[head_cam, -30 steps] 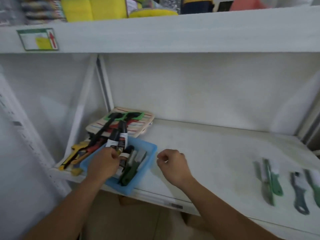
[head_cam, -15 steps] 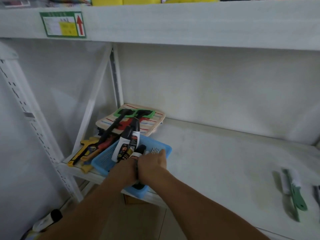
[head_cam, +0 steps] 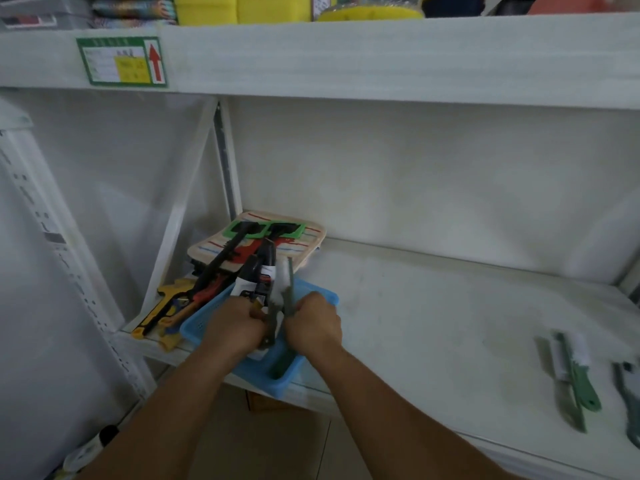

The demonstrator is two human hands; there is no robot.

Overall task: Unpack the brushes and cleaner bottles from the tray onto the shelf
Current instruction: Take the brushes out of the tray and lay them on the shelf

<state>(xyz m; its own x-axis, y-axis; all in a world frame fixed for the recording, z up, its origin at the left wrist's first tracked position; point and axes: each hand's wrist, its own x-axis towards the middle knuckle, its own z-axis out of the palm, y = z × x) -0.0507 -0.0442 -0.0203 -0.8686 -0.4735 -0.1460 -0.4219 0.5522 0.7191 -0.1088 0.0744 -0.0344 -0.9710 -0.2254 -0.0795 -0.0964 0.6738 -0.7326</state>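
Both hands (head_cam: 273,327) now lifting blurry green brushes (head_cam: 285,292); grips hidden.

**Blue tray, green brushes, white shelf**

The tray (head_cam: 207,318) is bright blue. The brush (head_cam: 285,289) above it has a dark green handle and white bristles. The bottles (head_cam: 258,278) are black-topped with white labels carrying red and black print. The shelf (head_cam: 433,306) is white. A brush on the right (head_cam: 575,372) is green with white bristles. The mat (head_cam: 308,242) is beige with red and blue stripes. The label (head_cam: 121,60) is green-edged, with a yellow patch and 1 red arrow. The sponges (head_cam: 242,6) above are yellow.
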